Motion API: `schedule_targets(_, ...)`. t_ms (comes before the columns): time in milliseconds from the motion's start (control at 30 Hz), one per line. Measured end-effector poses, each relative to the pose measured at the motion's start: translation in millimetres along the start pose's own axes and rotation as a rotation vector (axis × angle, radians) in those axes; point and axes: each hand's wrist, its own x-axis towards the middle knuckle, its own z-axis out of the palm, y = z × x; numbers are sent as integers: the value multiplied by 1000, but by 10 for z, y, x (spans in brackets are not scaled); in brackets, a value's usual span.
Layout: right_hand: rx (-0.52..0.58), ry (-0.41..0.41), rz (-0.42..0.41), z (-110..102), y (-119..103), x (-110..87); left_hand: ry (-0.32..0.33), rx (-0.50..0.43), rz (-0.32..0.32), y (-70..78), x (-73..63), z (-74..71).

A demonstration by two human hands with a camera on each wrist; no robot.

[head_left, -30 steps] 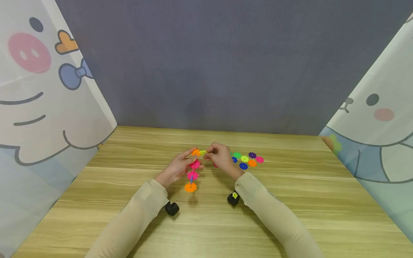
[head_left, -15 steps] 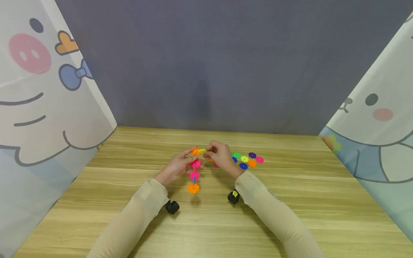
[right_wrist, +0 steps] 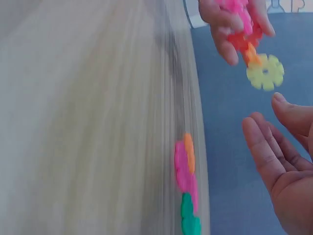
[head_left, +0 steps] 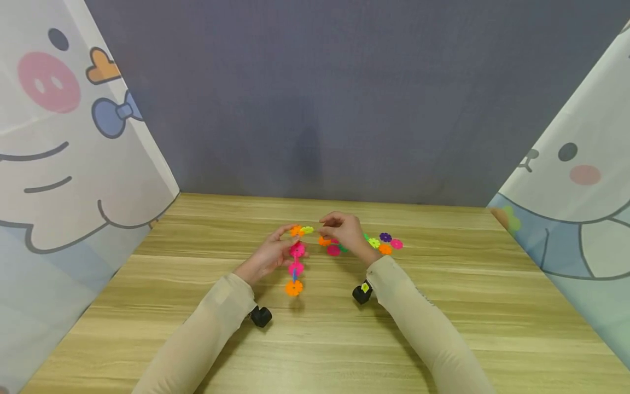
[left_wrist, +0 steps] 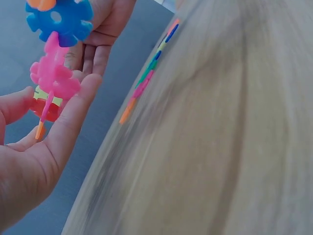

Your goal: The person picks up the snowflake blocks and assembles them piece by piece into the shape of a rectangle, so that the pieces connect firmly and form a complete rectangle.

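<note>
Pinching a chain of linked flower-shaped discs (head_left: 296, 268), the left hand (head_left: 269, 255) holds it above the table (head_left: 315, 350). Seen from the head, the chain's orange end disc (head_left: 293, 288) hangs at five o'clock from that hand, its yellow disc (head_left: 307, 230) at two. The right hand (head_left: 348, 233), near three o'clock, has thumb and fingers parted, just beside the yellow disc. Around it lie loose discs: pink (head_left: 333, 250) at seven o'clock, purple (head_left: 385, 237) at three.

Right hand (head_left: 348, 232) released yellow flower disc (head_left: 307, 230), shifted rightward, now apart; orange disc (head_left: 324, 241), pink disc (head_left: 333, 250) beneath more exposed.
</note>
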Motion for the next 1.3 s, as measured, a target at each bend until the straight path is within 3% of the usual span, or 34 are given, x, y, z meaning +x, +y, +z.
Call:
schedule_targets(233, -137, -4, 75, -101, 111, 66, 38, -45, -7, -9, 9, 5)
schedule_targets(367, -142, -54, 143, -129, 163, 96, 72, -62, -24, -7, 27, 18)
schedule_targets(533, -148, -109, 205, -142, 220, 125, 97, -20, -28, -23, 44, 21)
schedule_targets(733, -258, -160, 233, -123, 288, 163, 111, 5, -68, -56, 51, 35)
schedule_targets(1033, -415, -270, 253, -72, 221, 221, 126, 7, -81, -79, 63, 42)
schedule_targets(1300, -435, -230, 258, -47, 223, 259, 136, -2, -77, -61, 66, 54)
